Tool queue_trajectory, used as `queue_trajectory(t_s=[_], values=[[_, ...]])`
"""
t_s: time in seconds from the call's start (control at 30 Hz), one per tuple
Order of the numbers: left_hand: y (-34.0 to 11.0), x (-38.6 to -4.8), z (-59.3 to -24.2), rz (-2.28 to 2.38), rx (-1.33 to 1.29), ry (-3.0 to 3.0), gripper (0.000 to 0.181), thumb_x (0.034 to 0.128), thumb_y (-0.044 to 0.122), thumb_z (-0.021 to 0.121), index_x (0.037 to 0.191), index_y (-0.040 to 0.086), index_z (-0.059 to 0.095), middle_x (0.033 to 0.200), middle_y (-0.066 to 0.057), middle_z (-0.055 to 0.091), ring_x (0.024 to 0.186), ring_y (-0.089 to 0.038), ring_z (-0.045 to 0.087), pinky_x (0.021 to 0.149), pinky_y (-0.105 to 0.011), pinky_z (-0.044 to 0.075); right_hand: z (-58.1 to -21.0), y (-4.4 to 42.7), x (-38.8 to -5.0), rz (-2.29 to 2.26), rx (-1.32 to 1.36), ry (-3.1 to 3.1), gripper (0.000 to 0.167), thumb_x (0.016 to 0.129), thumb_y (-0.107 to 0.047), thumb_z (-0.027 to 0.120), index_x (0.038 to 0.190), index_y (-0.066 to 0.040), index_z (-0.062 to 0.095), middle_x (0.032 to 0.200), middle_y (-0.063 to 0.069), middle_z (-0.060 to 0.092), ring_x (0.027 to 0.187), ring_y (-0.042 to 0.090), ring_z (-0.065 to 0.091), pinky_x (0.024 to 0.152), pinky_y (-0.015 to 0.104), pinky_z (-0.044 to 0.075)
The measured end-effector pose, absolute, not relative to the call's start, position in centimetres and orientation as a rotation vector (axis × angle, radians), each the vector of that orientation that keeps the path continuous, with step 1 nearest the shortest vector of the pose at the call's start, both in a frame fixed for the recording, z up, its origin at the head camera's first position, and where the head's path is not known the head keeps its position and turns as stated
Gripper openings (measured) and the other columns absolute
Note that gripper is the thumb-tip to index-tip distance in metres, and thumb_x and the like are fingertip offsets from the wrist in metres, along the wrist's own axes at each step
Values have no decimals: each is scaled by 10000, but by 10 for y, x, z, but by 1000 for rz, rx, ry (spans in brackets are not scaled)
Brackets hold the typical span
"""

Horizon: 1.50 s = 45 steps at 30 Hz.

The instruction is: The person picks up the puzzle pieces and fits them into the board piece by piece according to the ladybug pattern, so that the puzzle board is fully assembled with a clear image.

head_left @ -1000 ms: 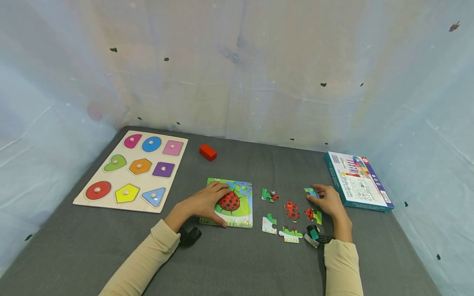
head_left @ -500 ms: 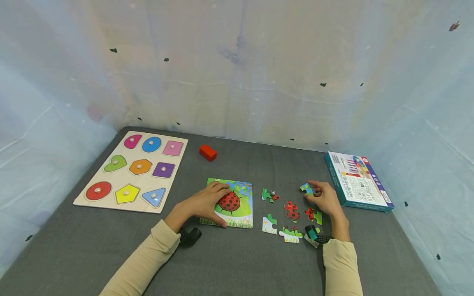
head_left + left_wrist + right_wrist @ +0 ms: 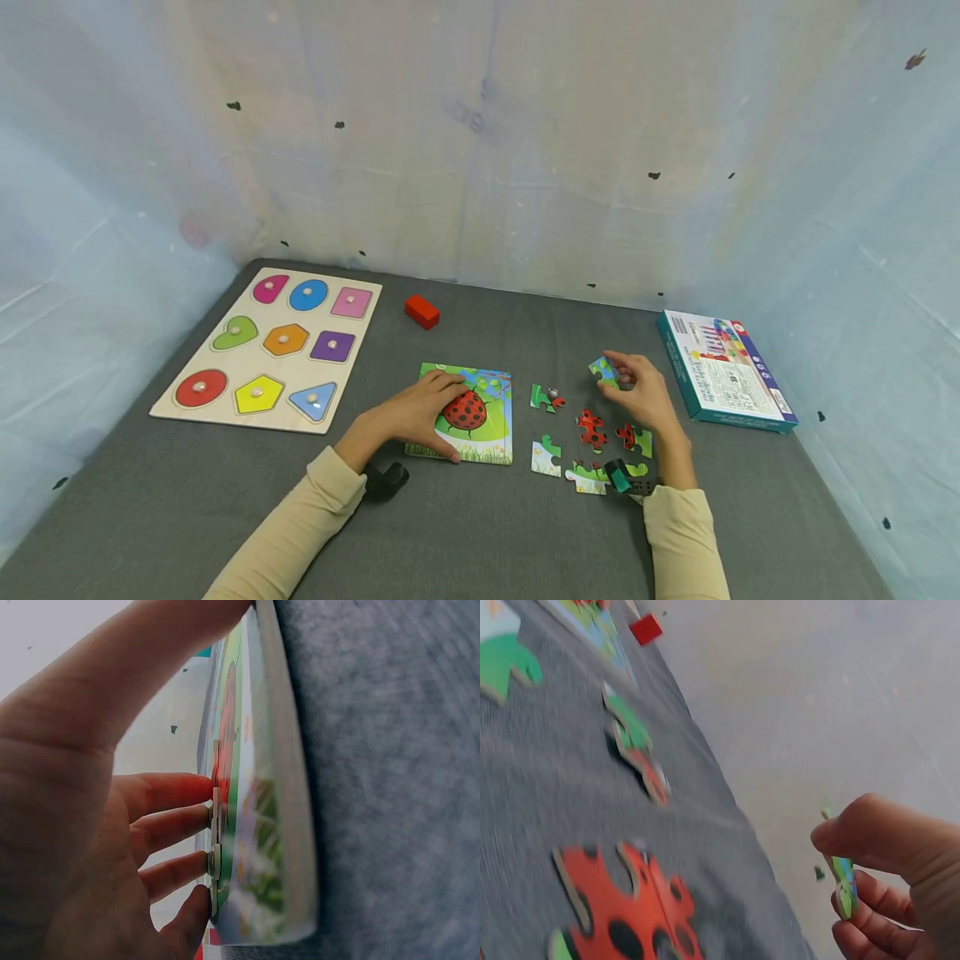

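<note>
My left hand (image 3: 422, 414) rests on the ladybug board (image 3: 491, 454), thumb at its lower edge and fingertips on its picture. In the left wrist view those fingertips touch thin pieces on the board (image 3: 291, 825). My right hand (image 3: 647, 396) pinches a blue and green puzzle piece (image 3: 603, 369) between thumb and fingers, above and right of the loose pieces. The right wrist view shows the pinched piece (image 3: 844, 889) held off the cloth. A red ladybug piece (image 3: 592, 427) and a green and red piece (image 3: 546, 397) lie nearest it.
Several more pieces lie around, including a white and green one (image 3: 545, 458) and a red and green one (image 3: 637, 440). A shape board (image 3: 243, 358) sits at the left, a red block (image 3: 422, 312) behind the ladybug board, and a box (image 3: 731, 371) at the right.
My right hand has moved left and slightly farther back with the pinched piece, which now shows more between its fingers. The left hand has stayed on the ladybug board.
</note>
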<state>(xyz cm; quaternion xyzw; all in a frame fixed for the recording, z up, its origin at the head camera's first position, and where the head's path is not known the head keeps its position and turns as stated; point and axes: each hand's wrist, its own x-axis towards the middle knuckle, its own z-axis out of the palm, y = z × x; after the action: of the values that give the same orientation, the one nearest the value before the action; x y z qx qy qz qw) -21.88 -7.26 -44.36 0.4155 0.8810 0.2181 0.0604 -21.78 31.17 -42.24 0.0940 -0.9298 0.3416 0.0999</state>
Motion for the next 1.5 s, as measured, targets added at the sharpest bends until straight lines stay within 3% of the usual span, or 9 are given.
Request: queue_trajectory(t_s=[0.5, 1.0, 1.5], values=[[-72, -217, -440, 649, 1277, 2683, 996, 631, 584, 778, 1380, 34, 419, 1420, -145, 367, 1298, -306, 306, 1020, -464, 345, -400, 273, -211, 948, 484, -2593, 522, 751, -99, 762, 1244, -66, 592, 1086, 114, 530, 924, 213, 524, 786, 437, 461], [-72, -218, -442, 655, 1293, 2689, 986, 626, 580, 783, 1370, 37, 430, 1415, -149, 373, 1291, -308, 315, 1014, -462, 351, -396, 250, -208, 919, 690, -2506, 554, 721, -73, 771, 1243, -51, 586, 1109, 126, 523, 921, 242, 516, 779, 449, 473], [-72, -218, -444, 685, 1334, 2681, 982, 643, 600, 760, 1354, 3, 438, 1391, -173, 383, 1269, -322, 319, 993, -473, 361, -421, 196, -217, 964, 592, -2680, 493, 766, -169, 750, 1214, -29, 600, 1001, 115, 536, 862, 246, 542, 752, 407, 479]])
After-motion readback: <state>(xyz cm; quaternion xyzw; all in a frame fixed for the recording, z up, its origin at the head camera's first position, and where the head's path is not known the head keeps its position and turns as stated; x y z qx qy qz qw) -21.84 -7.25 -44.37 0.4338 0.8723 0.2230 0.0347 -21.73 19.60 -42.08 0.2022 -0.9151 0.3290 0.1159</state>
